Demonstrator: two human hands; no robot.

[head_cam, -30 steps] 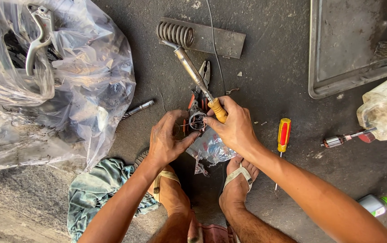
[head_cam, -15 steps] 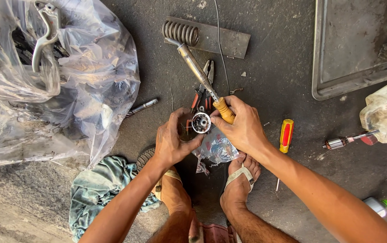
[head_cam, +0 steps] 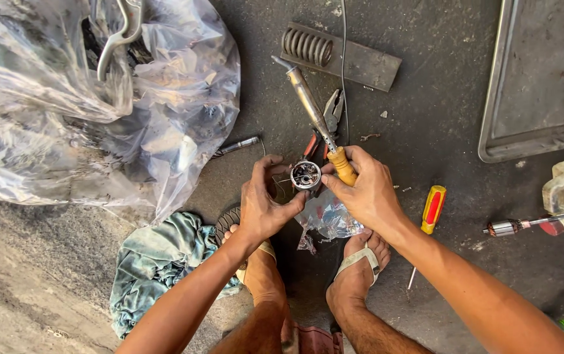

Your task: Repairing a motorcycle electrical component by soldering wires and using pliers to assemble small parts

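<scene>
My left hand (head_cam: 263,202) holds a small round metal part (head_cam: 306,174) with an open, hollow face, pinched between thumb and fingers. My right hand (head_cam: 365,187) touches the same part and grips the orange handle of a soldering iron (head_cam: 313,113), whose metal barrel points up and away. Red-handled pliers (head_cam: 324,124) lie on the ground just behind the iron. A small crumpled clear plastic bag (head_cam: 329,216) lies under my hands, between my two sandalled feet.
A large clear plastic sack (head_cam: 92,98) full of parts fills the left. A teal rag (head_cam: 157,262) lies by my left foot. A red-and-yellow screwdriver (head_cam: 431,213), a motor armature (head_cam: 518,227), a coil spring on a dark bar (head_cam: 341,56) and a metal tray (head_cam: 544,78) lie around.
My hands have turned the round metal part so its open face shows. The soldering iron stays in my right hand. The view has shifted slightly downward.
</scene>
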